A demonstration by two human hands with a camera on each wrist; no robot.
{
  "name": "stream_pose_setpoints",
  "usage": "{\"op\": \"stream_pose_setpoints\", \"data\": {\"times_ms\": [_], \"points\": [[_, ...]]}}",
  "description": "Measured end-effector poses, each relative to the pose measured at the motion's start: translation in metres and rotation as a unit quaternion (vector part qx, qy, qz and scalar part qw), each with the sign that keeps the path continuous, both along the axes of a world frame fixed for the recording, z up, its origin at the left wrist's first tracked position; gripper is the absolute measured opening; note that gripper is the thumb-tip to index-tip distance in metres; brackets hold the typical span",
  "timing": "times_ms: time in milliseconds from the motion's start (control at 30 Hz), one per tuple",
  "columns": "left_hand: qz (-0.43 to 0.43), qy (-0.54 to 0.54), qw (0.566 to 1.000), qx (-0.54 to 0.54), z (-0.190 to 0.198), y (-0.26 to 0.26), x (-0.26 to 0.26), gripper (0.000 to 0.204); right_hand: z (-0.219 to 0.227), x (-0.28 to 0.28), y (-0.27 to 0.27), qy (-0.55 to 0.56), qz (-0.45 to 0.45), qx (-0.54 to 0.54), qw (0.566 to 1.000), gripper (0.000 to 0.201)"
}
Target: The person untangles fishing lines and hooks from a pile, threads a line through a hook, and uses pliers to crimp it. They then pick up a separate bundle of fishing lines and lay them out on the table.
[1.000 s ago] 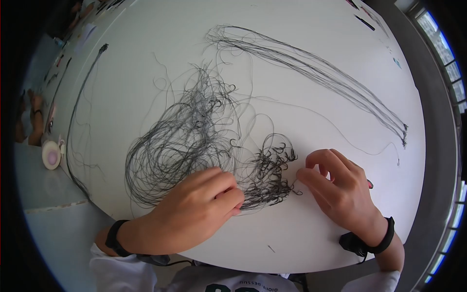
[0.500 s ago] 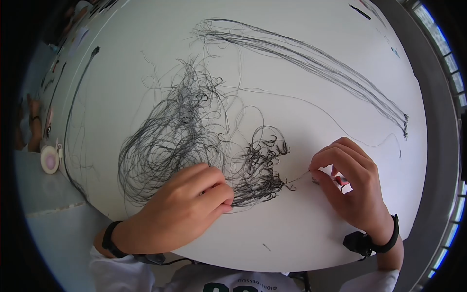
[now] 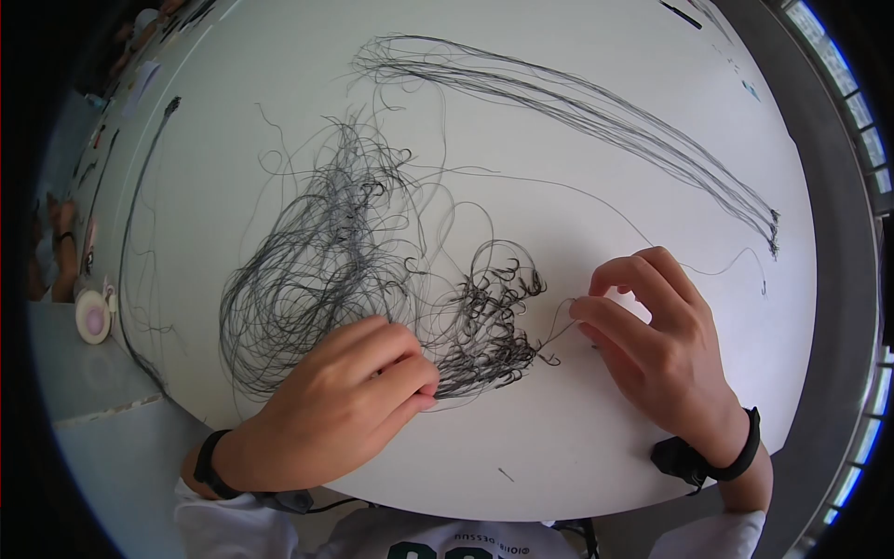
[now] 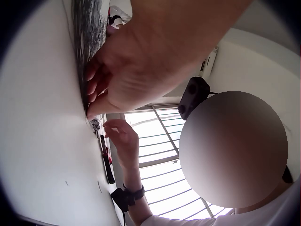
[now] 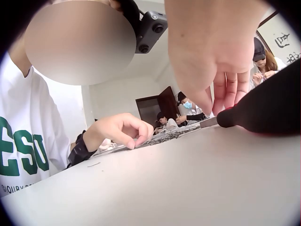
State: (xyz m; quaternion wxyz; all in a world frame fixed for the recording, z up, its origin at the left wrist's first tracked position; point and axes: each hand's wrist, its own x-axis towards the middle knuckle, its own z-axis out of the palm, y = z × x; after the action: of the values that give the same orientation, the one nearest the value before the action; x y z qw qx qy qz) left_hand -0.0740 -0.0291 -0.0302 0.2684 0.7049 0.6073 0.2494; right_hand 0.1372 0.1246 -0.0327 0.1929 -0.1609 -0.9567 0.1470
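A large tangle of dark fishing line [image 3: 289, 289] lies on the white table, with a cluster of fishhooks [image 3: 498, 321] at its right end. My left hand [image 3: 349, 401] rests over the near side of the tangle, thumb and fingers pinching the bundle of lines just left of the hooks. To the right of the cluster, my right hand [image 3: 656, 340] pinches a thin strand that runs back to the hooks in a small loop. Beneath the right hand, a tool with a black and red handle [image 5: 256, 110] lies on the table, mostly hidden in the head view.
A long bundle of straightened lines [image 3: 577, 98] stretches across the far side, hooks at its right end. Another dark bundle [image 3: 140, 200] runs along the left edge near a round white object [image 3: 93, 317]. A black pen-like item [image 3: 681, 15] lies far right. Other people sit beyond.
The right hand first drew the strand away to the right, then came back slightly left and up, slackening it into a loop. The left hand keeps its hold on the bundle.
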Motion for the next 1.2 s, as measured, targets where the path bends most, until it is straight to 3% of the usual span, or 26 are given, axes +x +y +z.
{"op": "stream_pose_setpoints", "data": {"times_ms": [267, 367, 433, 467, 533, 567, 633, 700, 767, 800, 867, 900, 1000, 1033, 1067, 1100, 1167, 1200], "points": [[-0.001, 0.011, 1.000, 0.013, 0.001, -0.003, 0.001, 0.014, 0.011, 0.001, 0.001, 0.027, -0.005, -0.010, 1.000, 0.025], [-0.005, 0.026, 1.000, 0.012, 0.004, -0.005, 0.004, 0.016, 0.020, 0.008, 0.000, 0.054, -0.021, -0.061, 0.996, 0.022], [0.052, 0.007, 0.998, 0.046, 0.009, -0.005, 0.010, 0.021, 0.027, 0.012, -0.003, 0.036, -0.031, -0.156, 0.987, 0.021], [0.051, 0.008, 0.998, 0.048, 0.014, -0.004, 0.012, 0.021, 0.031, 0.013, -0.007, 0.037, -0.031, -0.155, 0.987, 0.021], [0.069, 0.001, 0.992, 0.103, 0.024, 0.001, 0.017, 0.030, 0.038, 0.015, -0.017, 0.051, -0.034, -0.313, 0.948, 0.020], [0.071, 0.004, 0.992, 0.104, 0.025, 0.004, 0.023, 0.030, 0.042, 0.016, -0.020, 0.054, -0.031, -0.312, 0.948, 0.020], [0.034, -0.104, 0.988, 0.112, 0.027, 0.011, 0.038, 0.035, 0.049, 0.017, -0.025, 0.059, 0.001, -0.441, 0.896, 0.016], [0.009, -0.137, 0.985, 0.103, 0.024, 0.017, 0.047, 0.034, 0.052, 0.020, -0.028, 0.075, 0.032, -0.463, 0.883, 0.017], [-0.081, -0.201, 0.968, 0.124, 0.019, 0.022, 0.050, 0.027, 0.057, 0.024, -0.033, 0.108, 0.006, -0.543, 0.833, 0.017], [-0.084, -0.199, 0.968, 0.125, 0.021, 0.022, 0.052, 0.027, 0.056, 0.028, -0.033, 0.110, 0.005, -0.541, 0.834, 0.017], [-0.072, -0.255, 0.964, 0.000, 0.029, 0.019, 0.051, 0.017, 0.053, 0.036, -0.030, 0.123, -0.007, -0.562, 0.818, 0.018], [-0.076, -0.253, 0.965, 0.002, 0.031, 0.018, 0.051, 0.017, 0.053, 0.040, -0.030, 0.127, -0.009, -0.559, 0.819, 0.018], [0.004, -0.407, 0.911, -0.070, 0.030, 0.016, 0.051, 0.007, 0.049, 0.048, -0.029, 0.096, -0.044, -0.550, 0.829, 0.015], [0.003, -0.402, 0.913, -0.070, 0.029, 0.016, 0.051, 0.007, 0.045, 0.050, -0.028, 0.086, -0.036, -0.499, 0.862, 0.014], [0.020, -0.466, 0.881, -0.080, 0.028, 0.017, 0.050, 0.010, 0.042, 0.051, -0.028, 0.075, -0.029, -0.445, 0.892, 0.014], [0.037, -0.528, 0.844, -0.090, 0.028, 0.019, 0.050, 0.014, 0.039, 0.051, -0.029, 0.080, -0.028, -0.444, 0.892, 0.014], [0.017, -0.536, 0.839, -0.096, 0.031, 0.022, 0.050, 0.020, 0.035, 0.052, -0.031, 0.059, -0.004, -0.299, 0.953, 0.013], [0.066, -0.575, 0.810, -0.095, 0.033, 0.023, 0.052, 0.020, 0.031, 0.051, -0.031, 0.071, 0.013, -0.280, 0.957, 0.013]]}}
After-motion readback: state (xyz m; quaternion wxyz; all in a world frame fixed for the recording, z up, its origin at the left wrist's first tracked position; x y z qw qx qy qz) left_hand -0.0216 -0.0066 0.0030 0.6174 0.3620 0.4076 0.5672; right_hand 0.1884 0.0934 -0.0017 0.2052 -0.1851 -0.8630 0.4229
